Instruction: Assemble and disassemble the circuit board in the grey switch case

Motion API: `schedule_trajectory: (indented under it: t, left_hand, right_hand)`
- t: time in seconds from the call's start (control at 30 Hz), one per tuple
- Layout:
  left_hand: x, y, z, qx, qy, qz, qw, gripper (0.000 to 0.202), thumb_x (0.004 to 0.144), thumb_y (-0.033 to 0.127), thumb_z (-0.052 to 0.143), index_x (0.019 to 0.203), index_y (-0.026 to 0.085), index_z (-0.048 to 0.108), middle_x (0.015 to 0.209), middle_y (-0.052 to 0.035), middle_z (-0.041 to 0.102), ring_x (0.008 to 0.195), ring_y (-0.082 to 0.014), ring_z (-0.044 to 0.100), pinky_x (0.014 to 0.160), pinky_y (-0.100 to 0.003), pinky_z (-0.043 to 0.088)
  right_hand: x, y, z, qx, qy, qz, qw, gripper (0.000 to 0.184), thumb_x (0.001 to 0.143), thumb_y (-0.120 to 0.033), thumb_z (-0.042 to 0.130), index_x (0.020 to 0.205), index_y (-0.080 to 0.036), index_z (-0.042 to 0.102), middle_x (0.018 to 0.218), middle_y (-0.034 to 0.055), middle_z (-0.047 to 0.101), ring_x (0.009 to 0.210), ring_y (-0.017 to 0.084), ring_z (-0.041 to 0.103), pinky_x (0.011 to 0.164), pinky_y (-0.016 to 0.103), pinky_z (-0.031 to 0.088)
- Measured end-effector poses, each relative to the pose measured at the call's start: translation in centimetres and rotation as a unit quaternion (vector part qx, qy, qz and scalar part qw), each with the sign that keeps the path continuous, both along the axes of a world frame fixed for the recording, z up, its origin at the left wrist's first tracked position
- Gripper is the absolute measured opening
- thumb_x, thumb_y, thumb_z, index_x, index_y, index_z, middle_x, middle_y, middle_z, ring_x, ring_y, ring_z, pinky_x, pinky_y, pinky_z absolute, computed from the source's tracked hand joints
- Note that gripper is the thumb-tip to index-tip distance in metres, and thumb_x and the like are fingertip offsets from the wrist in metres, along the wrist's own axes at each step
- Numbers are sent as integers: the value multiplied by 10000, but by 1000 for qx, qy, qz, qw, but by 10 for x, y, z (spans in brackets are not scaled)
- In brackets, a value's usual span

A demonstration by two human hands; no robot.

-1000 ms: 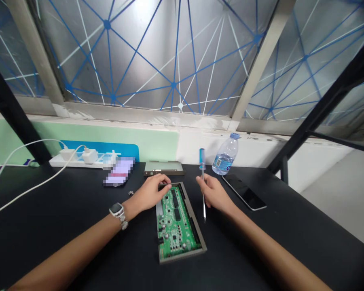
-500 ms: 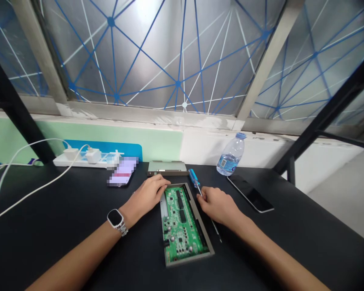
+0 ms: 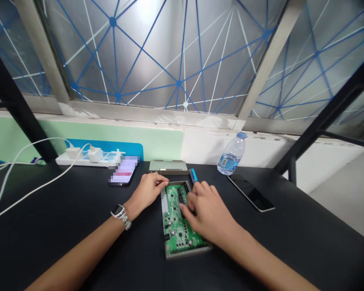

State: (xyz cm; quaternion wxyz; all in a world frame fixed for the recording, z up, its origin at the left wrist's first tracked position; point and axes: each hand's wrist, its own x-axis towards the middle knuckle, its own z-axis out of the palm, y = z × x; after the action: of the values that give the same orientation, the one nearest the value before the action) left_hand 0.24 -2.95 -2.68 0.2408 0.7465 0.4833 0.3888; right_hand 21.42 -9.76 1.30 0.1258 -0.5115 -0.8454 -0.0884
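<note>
A green circuit board (image 3: pixel 176 220) sits in a shallow grey metal case (image 3: pixel 188 254) on the black table. My left hand (image 3: pixel 148 190), with a watch on its wrist, is closed, thumb and index finger pinched at the case's far left corner. Over the board's right side is my right hand (image 3: pixel 208 212), fingers bent and thumb apart from them, with nothing visible in its grasp. Beyond that hand, the blue handle of a screwdriver (image 3: pixel 193 175) shows on the table; the hand hides its shaft.
A flat grey metal cover (image 3: pixel 168 166) lies behind the case. A water bottle (image 3: pixel 231 154) and a dark phone (image 3: pixel 251 194) are on the right. On the left are a lit phone (image 3: pixel 125 169) and a white power strip (image 3: pixel 79 159) with trailing cables (image 3: pixel 39 190).
My right hand has left the screwdriver's shaft and moved left over the board. The screwdriver handle stays about where it was. My left hand remains at the corner, its wrist slightly turned.
</note>
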Motion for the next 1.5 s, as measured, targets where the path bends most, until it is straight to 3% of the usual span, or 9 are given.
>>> schedule_trajectory:
  t: [0.17, 0.43, 0.67, 0.83, 0.97, 1.07, 1.23, 1.33, 1.5]
  left_hand:
    - [1, 8, -3, 24, 17, 10, 1000, 188, 874, 241, 607, 921, 192, 783, 928, -72, 780, 841, -231, 717, 761, -337, 550]
    - [0, 7, -3, 55, 42, 13, 997, 224, 909, 285, 560, 996, 184, 740, 995, -84, 748, 839, -221, 702, 792, -351, 559]
    - [-7, -8, 15, 95, 41, 28, 994, 263, 969, 358, 456, 972, 183, 653, 989, -72, 668, 802, -190, 656, 769, -337, 529]
    - [-13, -13, 23, 33, 20, 37, 999, 281, 959, 417, 465, 935, 177, 610, 798, -36, 664, 703, -183, 638, 649, -300, 493]
    - [-20, -14, 16, -52, 29, 7, 998, 341, 946, 464, 461, 843, 179, 619, 684, -15, 654, 603, -175, 623, 582, -293, 470]
    - [-22, -12, 12, -112, -44, -13, 993, 349, 929, 482, 478, 817, 173, 597, 699, -18, 660, 573, -158, 618, 560, -283, 479]
    - [-17, -14, 23, -145, -254, -28, 956, 284, 853, 446, 633, 893, 174, 560, 676, 15, 605, 592, -145, 600, 529, -245, 469]
    - [-9, -25, 33, -148, -395, -55, 905, 272, 848, 400, 671, 986, 185, 577, 864, -16, 659, 782, -160, 638, 654, -244, 495]
    - [5, -44, 39, -318, -471, -136, 812, 403, 851, 488, 645, 1132, 202, 600, 936, -48, 700, 813, -219, 668, 668, -293, 502]
  right_hand:
    - [-17, -6, -9, 6, -55, 7, 998, 383, 910, -430, 492, 738, -160, 701, 930, 160, 609, 933, 318, 506, 795, 439, 342]
    - [-23, 1, -12, 22, -61, 0, 998, 293, 889, -303, 500, 772, -135, 709, 887, 148, 613, 918, 308, 514, 817, 432, 341]
    - [-29, -2, -12, 29, -24, -4, 999, 287, 893, -310, 495, 752, -154, 691, 863, 118, 610, 898, 281, 511, 796, 414, 332]
    - [-32, -3, -10, 33, -13, 4, 999, 277, 887, -309, 499, 745, -156, 681, 854, 111, 606, 897, 274, 506, 808, 410, 321]
    - [-34, -3, -10, 32, -2, 7, 999, 276, 887, -312, 493, 745, -160, 674, 863, 107, 606, 898, 272, 504, 806, 409, 315]
    - [-35, -4, -9, 35, 6, 10, 999, 269, 885, -311, 495, 744, -162, 668, 848, 102, 600, 892, 267, 503, 803, 407, 310]
    - [-39, -2, 3, 42, 64, 19, 997, 279, 889, -323, 508, 672, -175, 598, 811, 64, 572, 849, 229, 489, 773, 389, 301]
    - [-42, 2, 11, 22, 155, 22, 987, 297, 900, -290, 512, 624, -177, 508, 773, 26, 529, 801, 190, 478, 755, 362, 303]
    - [-45, 9, 8, -57, 335, 66, 938, 320, 961, -275, 461, 656, -188, 417, 773, -1, 479, 789, 161, 484, 738, 318, 335]
